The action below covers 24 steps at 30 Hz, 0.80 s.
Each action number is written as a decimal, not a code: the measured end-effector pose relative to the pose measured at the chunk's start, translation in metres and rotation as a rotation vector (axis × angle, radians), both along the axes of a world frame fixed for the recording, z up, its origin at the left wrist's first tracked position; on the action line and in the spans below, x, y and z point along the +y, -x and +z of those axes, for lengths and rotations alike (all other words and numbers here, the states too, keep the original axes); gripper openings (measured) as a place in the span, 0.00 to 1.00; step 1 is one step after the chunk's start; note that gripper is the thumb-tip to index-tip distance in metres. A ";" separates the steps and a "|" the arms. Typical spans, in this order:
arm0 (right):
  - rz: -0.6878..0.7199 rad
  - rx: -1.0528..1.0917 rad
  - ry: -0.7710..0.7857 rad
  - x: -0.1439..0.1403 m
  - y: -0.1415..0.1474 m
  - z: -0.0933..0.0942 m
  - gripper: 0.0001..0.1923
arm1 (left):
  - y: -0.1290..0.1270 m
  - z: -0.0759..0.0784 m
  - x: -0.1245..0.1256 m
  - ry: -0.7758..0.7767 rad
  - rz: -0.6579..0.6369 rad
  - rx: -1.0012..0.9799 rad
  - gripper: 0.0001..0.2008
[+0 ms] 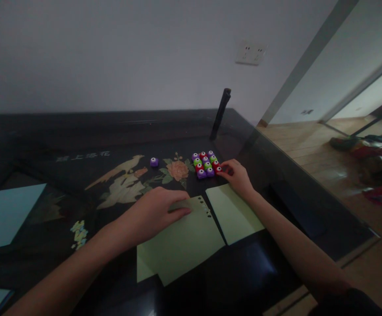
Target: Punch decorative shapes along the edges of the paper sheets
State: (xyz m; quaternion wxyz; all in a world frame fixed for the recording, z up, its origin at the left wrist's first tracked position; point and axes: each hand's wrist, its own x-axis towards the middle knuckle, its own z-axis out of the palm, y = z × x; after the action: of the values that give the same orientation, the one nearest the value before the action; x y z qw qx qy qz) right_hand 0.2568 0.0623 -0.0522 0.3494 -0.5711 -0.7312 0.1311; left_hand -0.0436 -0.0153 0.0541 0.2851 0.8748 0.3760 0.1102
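Observation:
My left hand (158, 208) holds the upper left edge of a pale yellow-green paper sheet (187, 241), thumb and fingers closed on it. A row of small punched holes runs along that sheet's upper right edge. At the front right corner of a block of small purple, red and green paper punches (206, 164), my right hand (237, 175) has its fingertips pinched on a red paper punch (218, 170). A stack of yellow-green paper (233, 213) lies under my right wrist. Apart from the block, one purple paper punch (154, 162) sits further left.
A small heap of punched paper pieces (79, 234) lies left of my left forearm. Light blue paper (9, 215) is at the far left. The dark glossy table (138, 125) bears a bird-and-flower picture. A black post (221, 112) stands near its back right corner, before the wall.

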 end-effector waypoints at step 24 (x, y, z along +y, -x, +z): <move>0.114 -0.013 0.076 -0.017 0.019 0.013 0.10 | 0.000 0.001 0.003 -0.006 -0.005 0.017 0.08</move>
State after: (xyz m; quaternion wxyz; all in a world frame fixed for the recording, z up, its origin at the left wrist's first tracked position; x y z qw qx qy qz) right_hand 0.2375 0.0453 -0.0395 0.3147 -0.5423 -0.7591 0.1749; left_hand -0.0436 -0.0121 0.0547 0.2797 0.8774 0.3759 0.1033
